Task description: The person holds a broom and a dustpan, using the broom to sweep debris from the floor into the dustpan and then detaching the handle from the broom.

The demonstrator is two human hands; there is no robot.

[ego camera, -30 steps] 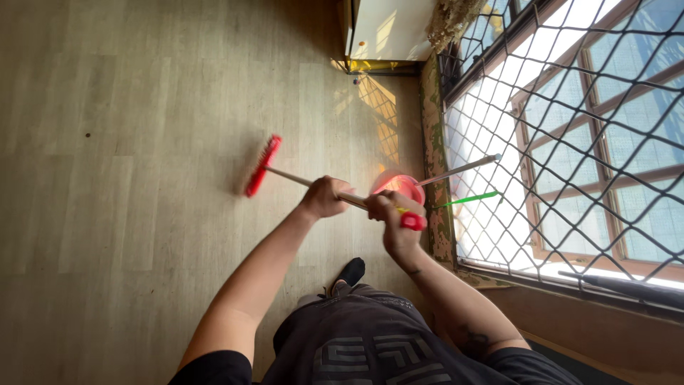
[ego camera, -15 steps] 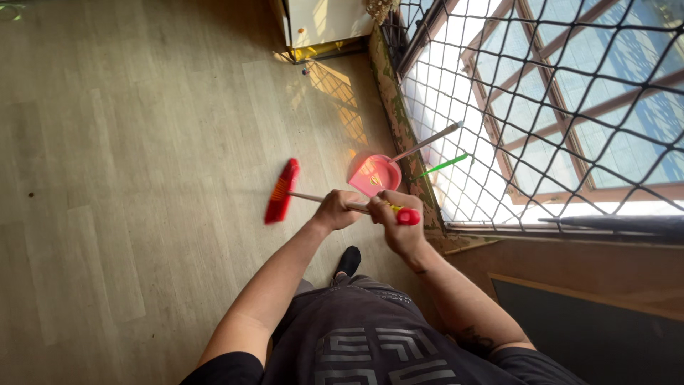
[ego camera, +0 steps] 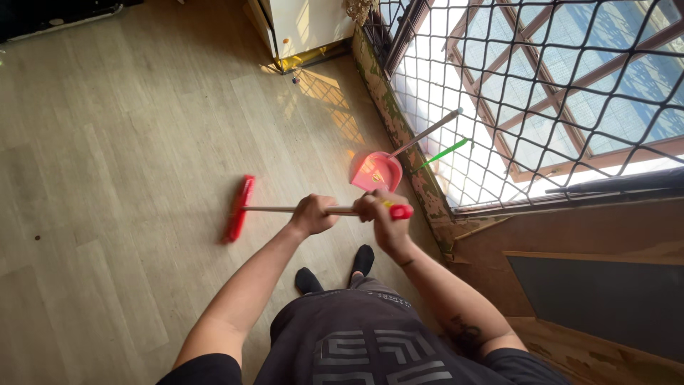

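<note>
The head camera looks straight down at a wooden floor [ego camera: 128, 142] beside a big window with a dark metal grille [ego camera: 541, 85].

The left hand [ego camera: 312, 214] is wrapped around the middle of the broom stick [ego camera: 274, 209], fingers [ego camera: 318, 222] curled tight around it. The right hand [ego camera: 381, 214] grips the stick near its red end cap [ego camera: 400, 211], and its fingers are closed around it too. The stick lies almost level across the picture. The red broom head [ego camera: 239, 208] is out to the left, down on or just above the floor; I cannot tell if the bristles touch.

To sweep well, I think the brush should stay flat on the floor and move in short, soft pushes toward the dustpan, so dirt does not fly away. Both hands should keep a firm hold, one high and one low.

The red dustpan [ego camera: 376, 172] sits on the floor by the wall under the window, near the right hand but not touching it. Its long grey handle [ego camera: 427, 133] leans up against the grille. I cannot see any dirt inside it; it looks bare, but the sun glare makes it hard to tell.

A white cabinet [ego camera: 303, 25] stands at the top. Two black socked feet [ego camera: 335, 271] show below the hands.
</note>
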